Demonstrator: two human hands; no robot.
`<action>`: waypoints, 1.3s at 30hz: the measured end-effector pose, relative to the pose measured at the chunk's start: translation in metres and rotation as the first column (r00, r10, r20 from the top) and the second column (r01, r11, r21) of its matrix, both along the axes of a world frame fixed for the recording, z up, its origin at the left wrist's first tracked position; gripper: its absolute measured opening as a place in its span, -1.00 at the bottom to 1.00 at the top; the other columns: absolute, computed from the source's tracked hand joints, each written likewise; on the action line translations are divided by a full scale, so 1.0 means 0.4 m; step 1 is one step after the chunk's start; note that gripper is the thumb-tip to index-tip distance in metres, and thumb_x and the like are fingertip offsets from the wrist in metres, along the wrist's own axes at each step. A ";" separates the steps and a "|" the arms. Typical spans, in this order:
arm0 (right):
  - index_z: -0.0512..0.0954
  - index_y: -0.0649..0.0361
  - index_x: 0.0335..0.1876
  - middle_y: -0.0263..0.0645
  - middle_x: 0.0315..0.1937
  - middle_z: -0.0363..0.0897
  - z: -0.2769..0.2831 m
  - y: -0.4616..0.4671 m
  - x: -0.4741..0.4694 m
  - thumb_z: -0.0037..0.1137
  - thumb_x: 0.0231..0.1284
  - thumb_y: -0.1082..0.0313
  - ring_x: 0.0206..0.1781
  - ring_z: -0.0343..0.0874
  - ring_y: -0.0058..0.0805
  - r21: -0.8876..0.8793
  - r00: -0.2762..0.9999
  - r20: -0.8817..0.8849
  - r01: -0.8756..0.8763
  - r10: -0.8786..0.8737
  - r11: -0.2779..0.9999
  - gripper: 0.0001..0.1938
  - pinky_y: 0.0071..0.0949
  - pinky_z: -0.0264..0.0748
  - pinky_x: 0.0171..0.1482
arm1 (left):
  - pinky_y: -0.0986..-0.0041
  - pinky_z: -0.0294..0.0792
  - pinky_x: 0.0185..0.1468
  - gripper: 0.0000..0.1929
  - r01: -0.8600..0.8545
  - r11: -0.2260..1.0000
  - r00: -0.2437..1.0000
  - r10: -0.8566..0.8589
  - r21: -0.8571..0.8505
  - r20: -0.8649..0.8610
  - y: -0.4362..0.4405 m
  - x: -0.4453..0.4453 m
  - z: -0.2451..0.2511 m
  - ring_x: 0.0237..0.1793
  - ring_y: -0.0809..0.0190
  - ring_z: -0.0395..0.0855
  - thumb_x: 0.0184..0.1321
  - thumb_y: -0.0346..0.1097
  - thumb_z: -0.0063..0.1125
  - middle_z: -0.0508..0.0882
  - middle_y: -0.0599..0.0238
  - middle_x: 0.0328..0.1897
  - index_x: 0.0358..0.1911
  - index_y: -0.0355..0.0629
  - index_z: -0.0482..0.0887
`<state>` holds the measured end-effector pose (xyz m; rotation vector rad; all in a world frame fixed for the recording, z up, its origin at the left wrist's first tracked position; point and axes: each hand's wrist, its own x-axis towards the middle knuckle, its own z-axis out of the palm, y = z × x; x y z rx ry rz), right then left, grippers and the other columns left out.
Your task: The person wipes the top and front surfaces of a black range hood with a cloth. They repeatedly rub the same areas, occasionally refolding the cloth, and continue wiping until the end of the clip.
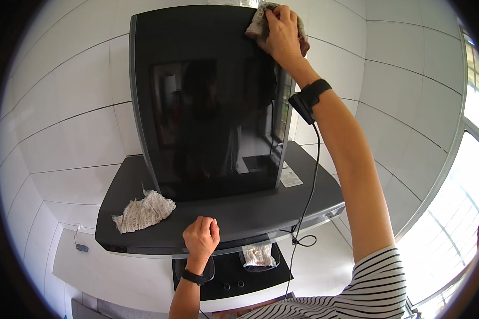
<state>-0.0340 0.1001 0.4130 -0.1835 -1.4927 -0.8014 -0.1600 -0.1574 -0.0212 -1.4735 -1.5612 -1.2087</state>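
My right hand point(282, 34) presses a stained cloth point(258, 24) against the top right corner of a black, glossy range hood chimney point(207, 119). The cloth drapes past both sides of the fingers. Lower down, my left hand point(202, 236) is curled at the front edge of the hood's dark canopy point(231, 213), with no object visible in it. Whether its fingers grip that edge is unclear. A second cloth point(145, 212), off-white and crumpled, lies on the canopy's left part, apart from both hands.
Below the canopy sits a black gas cooktop point(231, 275) with a white cloth point(259, 255) on its right burner. A black cable point(316, 159) hangs from my right wrist strap. A printed sheet point(290, 177) lies on the canopy's right. White tiled walls point(72, 79) surround the hood; a bright window point(447, 215) stands at right.
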 end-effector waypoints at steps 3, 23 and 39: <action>0.56 0.30 0.21 -0.07 0.11 0.39 -0.072 -0.010 0.023 0.49 -0.15 0.44 0.20 0.36 0.06 0.064 0.995 0.034 0.086 -0.089 0.994 -0.35 -0.11 0.45 0.28 | 0.36 0.44 -0.52 -0.85 0.004 1.000 1.000 -0.004 0.008 0.008 0.002 0.002 0.003 -0.59 0.13 0.61 0.22 -0.37 0.27 0.57 0.32 -0.52 -0.45 -0.09 0.55; 0.62 0.12 0.16 -0.24 0.07 0.44 -0.633 -0.068 0.097 0.34 -0.16 0.56 0.20 0.43 -0.14 -0.212 0.761 0.623 -0.057 0.180 0.976 -0.42 -0.34 0.55 0.23 | 0.31 0.46 -0.47 -0.83 0.011 0.999 0.999 -0.013 -0.046 -0.042 -0.009 0.004 0.009 -0.53 0.09 0.62 0.24 -0.34 0.27 0.54 0.29 -0.49 -0.45 -0.10 0.54; 0.71 0.01 -0.05 -0.39 0.18 0.42 -0.754 0.007 0.276 0.39 -0.06 0.44 0.39 0.32 -0.34 0.121 0.035 0.990 0.256 -0.134 0.959 -0.64 -0.41 0.77 0.01 | 0.31 0.48 -0.46 -0.85 0.008 0.999 0.999 -0.011 -0.052 -0.040 -0.009 0.004 0.008 -0.51 0.09 0.64 0.23 -0.36 0.28 0.56 0.29 -0.46 -0.44 -0.10 0.55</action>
